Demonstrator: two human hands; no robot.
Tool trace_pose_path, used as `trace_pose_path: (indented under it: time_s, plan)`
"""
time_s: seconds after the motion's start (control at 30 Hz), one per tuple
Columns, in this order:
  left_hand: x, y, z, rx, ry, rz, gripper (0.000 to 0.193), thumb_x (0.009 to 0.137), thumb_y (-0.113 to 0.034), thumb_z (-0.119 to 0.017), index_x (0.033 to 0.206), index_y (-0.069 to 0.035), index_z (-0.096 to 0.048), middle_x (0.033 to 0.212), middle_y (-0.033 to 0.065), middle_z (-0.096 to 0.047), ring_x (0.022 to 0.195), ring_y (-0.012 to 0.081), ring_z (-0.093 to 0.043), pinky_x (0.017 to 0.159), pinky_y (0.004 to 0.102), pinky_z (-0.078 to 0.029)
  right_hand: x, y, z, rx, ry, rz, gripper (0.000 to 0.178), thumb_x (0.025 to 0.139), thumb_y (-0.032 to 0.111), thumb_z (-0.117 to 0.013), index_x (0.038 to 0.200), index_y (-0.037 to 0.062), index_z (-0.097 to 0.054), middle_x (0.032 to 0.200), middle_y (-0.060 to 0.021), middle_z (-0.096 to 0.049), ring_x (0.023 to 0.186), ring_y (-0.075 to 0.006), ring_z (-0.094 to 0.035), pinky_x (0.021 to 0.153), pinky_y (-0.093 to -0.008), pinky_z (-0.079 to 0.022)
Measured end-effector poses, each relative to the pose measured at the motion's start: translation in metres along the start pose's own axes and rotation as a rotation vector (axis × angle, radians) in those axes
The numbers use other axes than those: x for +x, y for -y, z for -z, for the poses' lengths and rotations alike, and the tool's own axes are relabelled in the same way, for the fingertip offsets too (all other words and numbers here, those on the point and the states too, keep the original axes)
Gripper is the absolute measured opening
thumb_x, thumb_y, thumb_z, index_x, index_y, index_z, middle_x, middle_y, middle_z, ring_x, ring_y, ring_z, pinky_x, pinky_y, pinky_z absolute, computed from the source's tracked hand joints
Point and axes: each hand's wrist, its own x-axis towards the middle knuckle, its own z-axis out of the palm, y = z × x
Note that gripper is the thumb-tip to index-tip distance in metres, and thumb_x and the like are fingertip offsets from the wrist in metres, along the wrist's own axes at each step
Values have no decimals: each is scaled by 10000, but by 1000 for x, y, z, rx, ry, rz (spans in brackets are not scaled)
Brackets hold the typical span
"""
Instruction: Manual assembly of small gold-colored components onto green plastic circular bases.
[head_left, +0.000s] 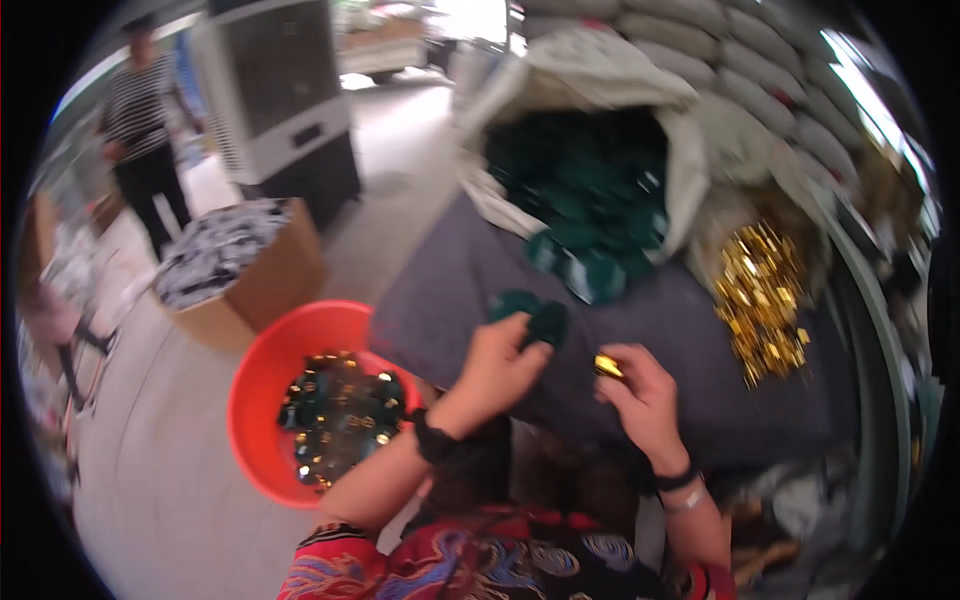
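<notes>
Over the grey cloth (440, 285), my left hand (497, 368) is closed on a dark green round disc (548, 325). A second green disc (510, 303) shows just beyond those fingers; whether it is held too, I cannot tell. My right hand (645, 395) pinches a small shiny gold piece (607, 367), a short gap to the right of the disc. Further away, green discs (590, 275) spill from the mouth of a white sack (685, 120). At the right lies a heap of gold pieces (760, 300) in front of another open sack (735, 150).
On the floor at the left stands a red-orange basin (250, 400) holding green discs with gold on them. Behind it is a cardboard box (260, 285) of grey-white pieces. A tall cooler-like machine (285, 90), a standing person (145, 120) and stacked sacks (750, 45) are farther back.
</notes>
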Motion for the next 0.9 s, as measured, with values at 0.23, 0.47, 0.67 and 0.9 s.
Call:
trace_pose_path:
  time_s: [0.23, 0.47, 0.67, 0.9]
  plan:
    - [-20, -30, -20, -80, 160, 184, 168, 813, -15, -576, 973, 33, -598, 693, 50, -618, 585, 87, -573, 525, 265, -468, -14, 11, -8, -213, 28, 230, 323, 841, -91, -597, 1154, -20, -563, 1039, -74, -542, 883, -135, -604, 754, -263, -536]
    - [-39, -28, -26, 89, 105, 60, 118, 755, -6, -584, 849, 52, -539, 649, 187, -568, 550, 272, -586, 521, 385, -439, -19, 9, -15, -430, 32, 380, 386, 798, -62, -652, 1164, -18, -537, 1015, -135, -571, 840, -241, -632, 712, -315, -538]
    - [-44, -25, -19, 312, 109, -93, 176, 764, 19, -558, 938, 35, -582, 703, 135, -622, 581, 206, -619, 549, 332, -467, -17, 12, -15, -810, 104, 562, 477, 753, -30, -687, 1184, -57, -483, 986, -176, -568, 781, -323, -626, 626, -370, -530]
    - [-45, -29, -19, 330, 92, -161, 132, 720, 20, -577, 788, 41, -466, 690, 213, -535, 634, 428, -542, 557, 458, -420, -10, 18, -16, -1033, 215, 589, 380, 826, 75, -646, 1151, -55, -497, 842, -133, -516, 647, -267, -597, 490, -337, -494]
